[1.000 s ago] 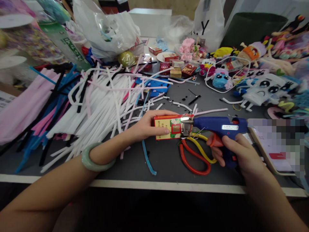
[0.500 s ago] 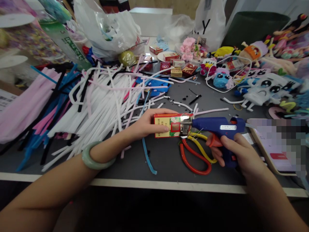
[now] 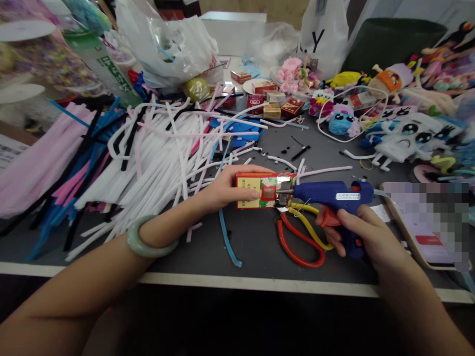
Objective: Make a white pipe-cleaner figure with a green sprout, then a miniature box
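Note:
My left hand (image 3: 226, 190) is closed on a small red and yellow printed box (image 3: 248, 198), thumb on its front and fingers behind. A shiny silver patch shows at the box's right end. My right hand (image 3: 365, 232) grips a blue hot glue gun (image 3: 319, 193), with fingers at its orange trigger (image 3: 330, 217). The gun's metal nozzle points left and meets or lies just over the silver part; I cannot tell whether it touches. Below the box, scissors with one red and one yellow handle (image 3: 300, 247) lie on the grey table (image 3: 260, 262).
Many white pipe cleaners (image 3: 148, 163) are heaped at the left, beside pink bundles (image 3: 44, 158). Several small boxes (image 3: 272, 110) stand at the back. Plush figures (image 3: 408, 138) crowd the right, above a phone (image 3: 426, 232). A blue strip (image 3: 228, 242) lies near the front edge.
The glue gun's nozzle has shifted very slightly left along the box's silver end. Both hands keep the same holds, and the box is almost still.

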The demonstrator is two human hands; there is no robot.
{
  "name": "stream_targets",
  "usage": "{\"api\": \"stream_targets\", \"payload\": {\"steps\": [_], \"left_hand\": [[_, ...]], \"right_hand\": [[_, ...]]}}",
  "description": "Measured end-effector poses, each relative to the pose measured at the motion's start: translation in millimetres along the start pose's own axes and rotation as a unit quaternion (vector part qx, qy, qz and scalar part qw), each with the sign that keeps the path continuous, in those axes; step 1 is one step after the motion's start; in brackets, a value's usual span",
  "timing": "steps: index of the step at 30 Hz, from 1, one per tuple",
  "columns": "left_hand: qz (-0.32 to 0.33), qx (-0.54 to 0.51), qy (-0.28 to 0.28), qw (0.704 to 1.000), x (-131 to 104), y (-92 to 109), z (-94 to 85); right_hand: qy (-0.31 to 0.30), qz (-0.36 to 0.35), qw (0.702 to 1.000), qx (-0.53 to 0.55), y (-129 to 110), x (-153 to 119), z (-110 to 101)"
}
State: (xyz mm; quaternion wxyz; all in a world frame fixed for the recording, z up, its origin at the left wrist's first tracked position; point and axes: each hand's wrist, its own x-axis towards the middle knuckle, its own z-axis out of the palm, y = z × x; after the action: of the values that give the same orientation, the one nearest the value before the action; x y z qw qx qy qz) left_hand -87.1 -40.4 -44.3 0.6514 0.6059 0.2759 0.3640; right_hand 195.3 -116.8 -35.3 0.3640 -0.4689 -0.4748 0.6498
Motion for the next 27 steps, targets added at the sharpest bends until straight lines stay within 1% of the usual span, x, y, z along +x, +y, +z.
{"api": "stream_targets", "payload": {"steps": [7,12,18,27], "left_hand": [[-0.005,-0.029,-0.005,1.000,1.3,-1.3,-0.5],[-0.007,-0.029,0.006,1.000,1.3,-3.9,-1.7],[-0.004,-0.032,0.006,0.999,1.1,-1.9,-1.2],[-0.023,-0.026,0.035,0.999,1.5,-2.5,-1.2]], "right_hand": [[-0.006,0.010,1.000,-0.004,-0.9,1.7,1.3],[-0.013,0.017,1.000,-0.005,-0.9,0.3,0.7],[-0.010,0.027,0.999,-0.028,-4.7,-0.2,1.7],[-0.016,0.024,0.999,-0.035,-3.2,1.1,1.3]]}}
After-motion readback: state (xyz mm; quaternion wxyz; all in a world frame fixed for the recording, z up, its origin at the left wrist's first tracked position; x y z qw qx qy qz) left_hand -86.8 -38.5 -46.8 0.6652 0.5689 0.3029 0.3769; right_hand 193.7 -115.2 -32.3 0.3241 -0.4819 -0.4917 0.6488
